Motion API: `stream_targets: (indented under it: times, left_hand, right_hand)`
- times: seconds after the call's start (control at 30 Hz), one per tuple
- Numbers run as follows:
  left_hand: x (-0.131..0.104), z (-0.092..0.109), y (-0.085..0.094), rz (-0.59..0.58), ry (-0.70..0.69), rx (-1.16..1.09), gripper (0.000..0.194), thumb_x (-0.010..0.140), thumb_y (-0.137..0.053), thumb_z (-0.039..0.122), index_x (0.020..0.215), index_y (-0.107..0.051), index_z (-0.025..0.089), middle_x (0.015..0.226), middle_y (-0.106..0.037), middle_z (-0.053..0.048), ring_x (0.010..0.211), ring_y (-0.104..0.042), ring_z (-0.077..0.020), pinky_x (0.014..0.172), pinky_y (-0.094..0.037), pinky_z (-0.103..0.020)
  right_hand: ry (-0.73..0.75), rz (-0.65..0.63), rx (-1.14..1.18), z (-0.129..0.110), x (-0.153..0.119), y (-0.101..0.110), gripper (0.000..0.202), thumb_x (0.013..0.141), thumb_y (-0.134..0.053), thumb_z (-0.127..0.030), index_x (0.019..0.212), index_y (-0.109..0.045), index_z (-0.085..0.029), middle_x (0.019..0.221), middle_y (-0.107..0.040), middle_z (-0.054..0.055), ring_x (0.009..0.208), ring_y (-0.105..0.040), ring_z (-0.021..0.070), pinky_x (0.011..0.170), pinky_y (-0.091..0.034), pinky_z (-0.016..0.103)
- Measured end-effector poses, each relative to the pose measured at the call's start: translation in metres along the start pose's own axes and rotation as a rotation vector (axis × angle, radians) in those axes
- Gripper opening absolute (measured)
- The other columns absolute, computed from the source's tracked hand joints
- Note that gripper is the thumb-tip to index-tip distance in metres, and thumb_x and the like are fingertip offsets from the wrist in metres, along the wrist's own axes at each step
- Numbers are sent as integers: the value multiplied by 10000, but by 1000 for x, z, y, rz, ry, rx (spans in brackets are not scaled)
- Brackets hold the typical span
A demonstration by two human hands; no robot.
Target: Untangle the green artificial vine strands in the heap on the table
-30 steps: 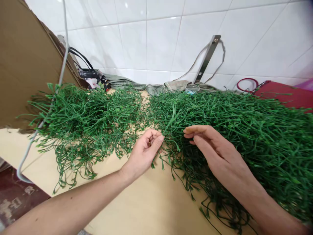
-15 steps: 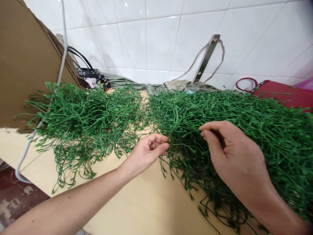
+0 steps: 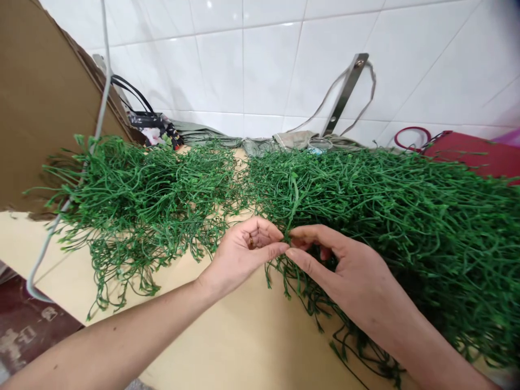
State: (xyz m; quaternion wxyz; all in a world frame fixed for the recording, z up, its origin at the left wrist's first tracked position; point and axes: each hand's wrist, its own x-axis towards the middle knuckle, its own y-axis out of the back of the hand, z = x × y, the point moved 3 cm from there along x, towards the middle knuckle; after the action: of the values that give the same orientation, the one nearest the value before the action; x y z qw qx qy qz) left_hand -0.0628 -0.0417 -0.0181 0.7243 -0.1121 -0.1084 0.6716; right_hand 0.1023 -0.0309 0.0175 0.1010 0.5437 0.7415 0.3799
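Observation:
Two heaps of green plastic-looking stems lie on the pale table, a smaller left heap [image 3: 142, 189] and a larger right heap [image 3: 398, 200]. My left hand [image 3: 247, 246] pinches a green stem [image 3: 295, 197] by its lower end, at the near left edge of the larger heap. My right hand [image 3: 345, 271] meets it there, its thumb and index finger closed on the same spot. The fingertips of both hands nearly touch. The stem rises away from them over the heap, and its gripped end is mostly hidden by the fingers.
A cardboard box [image 3: 44, 108] and a grey-white cable [image 3: 103, 103] stand at the left. Along the tiled wall lie a floral bag [image 3: 156, 132], grey-green cloth [image 3: 207, 135], a metal bracket [image 3: 345, 97] with a strap, and a red bag [image 3: 471, 154].
My right hand has moved left and slightly down from over the larger heap to meet my left hand. My left hand has barely moved.

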Motion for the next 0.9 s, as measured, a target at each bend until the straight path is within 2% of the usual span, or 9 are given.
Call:
stream_targets:
  times: [0.07, 0.1, 0.2, 0.3, 0.5, 0.6, 0.8, 0.9]
  left_hand:
    - [-1, -1, -1, -16, 5, 10, 269, 675, -876, 230, 795, -651, 147, 687, -650, 39, 639, -590, -70, 659, -473, -201]
    - [-1, -2, 0, -16, 13, 16, 255, 687, -866, 230, 807, -658, 146, 704, -658, 34, 649, -594, -73, 663, -473, -205]
    - [-1, -4, 1, -27, 54, 34, 237, 720, -838, 257, 848, -671, 149, 732, -658, 28, 657, -586, -82, 664, -462, -219]
    - [-1, -4, 1, -50, 51, 113, 199, 762, -796, 283, 839, -671, 148, 739, -641, 24, 664, -554, -90, 658, -436, -229]
    - [-2, -5, 3, -81, 15, 331, 187, 842, -702, 306, 779, -633, 145, 708, -582, 21, 660, -489, -105, 622, -378, -237]
    - [-2, -8, 3, -112, 47, 344, 203, 862, -680, 326, 795, -610, 148, 713, -566, 24, 662, -482, -106, 622, -371, -238]
    - [-2, -6, 2, -125, 104, 336, 210, 886, -653, 329, 796, -601, 147, 688, -516, 40, 633, -431, -96, 600, -335, -235]
    - [-7, -4, 1, -162, 134, 332, 226, 878, -661, 347, 788, -600, 149, 672, -510, 43, 617, -413, -96, 586, -318, -241]
  right_hand:
    - [-101, -115, 100, 3, 1, -4, 171, 861, -620, -363, 939, -718, -247, 715, -712, -15, 594, -606, 150, 566, -499, 271]
    - [-129, -134, 144, 4, 1, -5, 160, 859, -608, -354, 916, -712, -246, 718, -710, -17, 607, -608, 148, 573, -493, 267]
    - [-172, -137, 235, 10, 3, -6, 173, 857, -591, -384, 849, -685, -240, 725, -689, -12, 654, -601, 150, 588, -480, 262]
    - [-163, -149, 247, 11, 4, -7, 186, 843, -582, -400, 808, -666, -237, 678, -626, -16, 619, -551, 143, 549, -454, 256]
    - [-5, 59, -52, 9, 5, -6, 83, 783, -544, -228, 733, -610, -240, 645, -595, -23, 527, -463, 121, 473, -346, 253]
    - [38, 80, -118, 10, 5, -10, 92, 812, -527, -224, 737, -580, -235, 636, -574, -32, 488, -409, 108, 477, -331, 259]
    - [-81, 46, 37, 17, 12, -16, 101, 784, -508, -237, 690, -546, -239, 555, -486, -55, 502, -433, 111, 470, -335, 240]
    - [-160, 138, 81, 32, 19, -6, 102, 756, -506, -250, 660, -540, -242, 572, -527, -36, 538, -482, 129, 492, -365, 250]
